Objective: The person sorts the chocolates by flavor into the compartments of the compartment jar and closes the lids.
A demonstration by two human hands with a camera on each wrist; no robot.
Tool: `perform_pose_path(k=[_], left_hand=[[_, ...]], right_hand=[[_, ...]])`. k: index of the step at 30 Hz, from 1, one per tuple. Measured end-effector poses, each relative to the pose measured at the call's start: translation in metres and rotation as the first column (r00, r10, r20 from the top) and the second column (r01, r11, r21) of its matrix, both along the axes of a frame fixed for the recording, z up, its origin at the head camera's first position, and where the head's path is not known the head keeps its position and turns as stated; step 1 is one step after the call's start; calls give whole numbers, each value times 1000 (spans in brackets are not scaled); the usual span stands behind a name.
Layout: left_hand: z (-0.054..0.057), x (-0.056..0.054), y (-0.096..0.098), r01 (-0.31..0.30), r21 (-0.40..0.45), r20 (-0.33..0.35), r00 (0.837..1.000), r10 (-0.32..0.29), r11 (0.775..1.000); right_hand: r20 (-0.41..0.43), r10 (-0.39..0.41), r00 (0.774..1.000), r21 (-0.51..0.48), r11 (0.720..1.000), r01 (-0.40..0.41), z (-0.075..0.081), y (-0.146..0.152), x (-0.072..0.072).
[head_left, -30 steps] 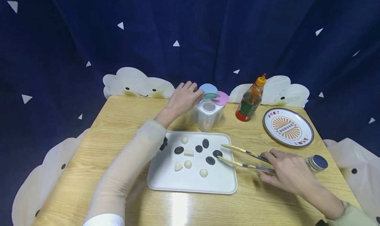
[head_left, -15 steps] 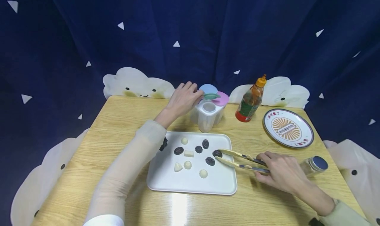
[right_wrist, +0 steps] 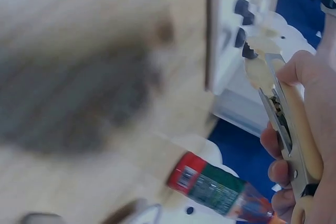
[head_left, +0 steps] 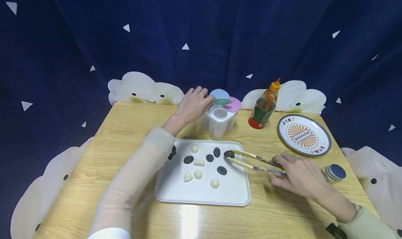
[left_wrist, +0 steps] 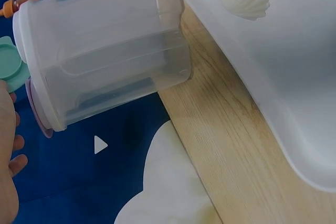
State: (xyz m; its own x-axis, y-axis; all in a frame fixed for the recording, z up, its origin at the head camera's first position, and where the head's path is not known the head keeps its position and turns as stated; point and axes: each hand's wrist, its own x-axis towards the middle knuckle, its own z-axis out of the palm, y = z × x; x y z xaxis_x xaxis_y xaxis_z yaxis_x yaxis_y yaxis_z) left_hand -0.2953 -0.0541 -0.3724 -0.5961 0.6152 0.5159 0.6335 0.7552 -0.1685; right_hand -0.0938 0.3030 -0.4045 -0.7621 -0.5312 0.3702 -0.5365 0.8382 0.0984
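Note:
My left hand (head_left: 194, 104) is at the green lid (head_left: 223, 102) of a clear multi-section container (head_left: 217, 129), pinching the raised lid at its edge. The round opening below it is uncovered. In my right hand (head_left: 299, 176) is a pair of tongs (head_left: 255, 156) with cream tips and metal arms. The tips meet a dark oval chocolate (head_left: 229, 154) from both sides, over the right part of a white tray (head_left: 201, 195). Other dark chocolates (head_left: 221, 170) and cream-white ones (head_left: 215, 184) lie spread on the tray. The right wrist view shows the fingers wrapped round the tong handles (right_wrist: 302, 145).
A red sauce bottle (head_left: 265, 106) with an orange cap stands right of the container. Farther right lies a patterned plate (head_left: 304, 134). A blue-capped jar (head_left: 334, 172) is just behind my right hand. Blue and pink lids (head_left: 233, 104) cover the container's other sections.
The tongs have moved left and their tips have come together on the dark chocolate. That piece has shifted slightly away from me. My left hand and the green lid have stayed in place.

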Motion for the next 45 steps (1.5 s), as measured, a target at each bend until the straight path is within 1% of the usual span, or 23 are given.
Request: perform_pose_path(k=[6,11,16,19,22,30,35,45], left_hand=[[0,0,0,0,-2,7,1000,0,1000],[0,1,0,2,-1,1,1000,-2,1000],[-1,1,0,2,-1,-14,1000,-2,1000],[-2,1,0,5,-2,-21,1000,-5,1000],[-3,1,0,8,-2,-19,1000,-8,1000],[-4,0,0,12,25,-27,1000,-12,1000],[-4,-1,-2,14,22,-26,1000,-14,1000],[-3,0,-2,12,18,-17,1000,-12,1000]], right_hand=[[-74,11,997,-47,999,-15,27,-4,-15],[-119,15,993,-69,997,-23,47,-9,-30],[-208,25,978,-94,995,-46,61,-14,-48],[-241,17,970,-103,994,-43,66,-17,-57],[-225,6,974,-107,994,-31,70,-20,-65],[-135,-27,991,-77,997,16,77,-27,-79],[-103,-37,994,-66,997,30,78,-29,-84],[-40,-48,998,-41,998,46,89,-31,-90]])
